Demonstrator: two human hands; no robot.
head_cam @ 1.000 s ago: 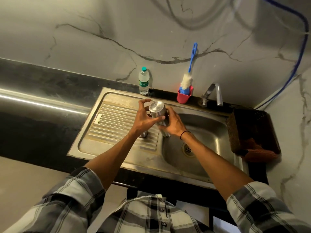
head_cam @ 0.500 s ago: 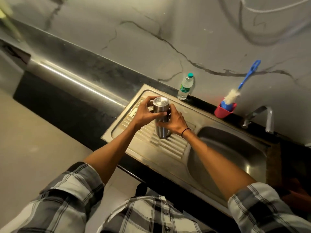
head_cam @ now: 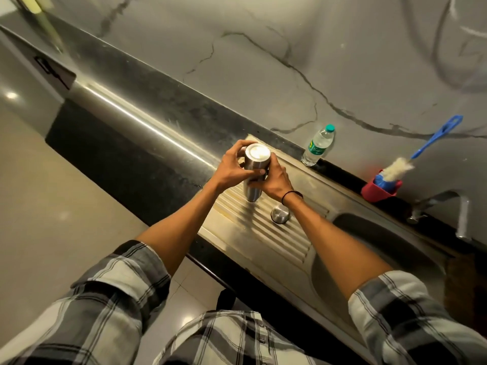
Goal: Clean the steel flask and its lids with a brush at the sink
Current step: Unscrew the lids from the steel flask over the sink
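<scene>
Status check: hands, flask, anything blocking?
Left hand and right hand both grip the steel flask, upright over the drainboard. One lid off beside it. Brush untouched. Nothing blocking.

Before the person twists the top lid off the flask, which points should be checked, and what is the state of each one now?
1. Both hands hold the steel flask: ok. The left hand grips its upper part, the right hand wraps the body.
2. Flask upright over the ribbed drainboard: ok; whether its base touches the ribs, cannot tell.
3. Top lid on the flask: ok, it sits in place.
4. Loose steel cap apart from the hands: ok, it lies on the drainboard nearer the basin.
5. Brush ready: ok, it stands in the red holder.
6. Tap running: cannot tell.
</scene>
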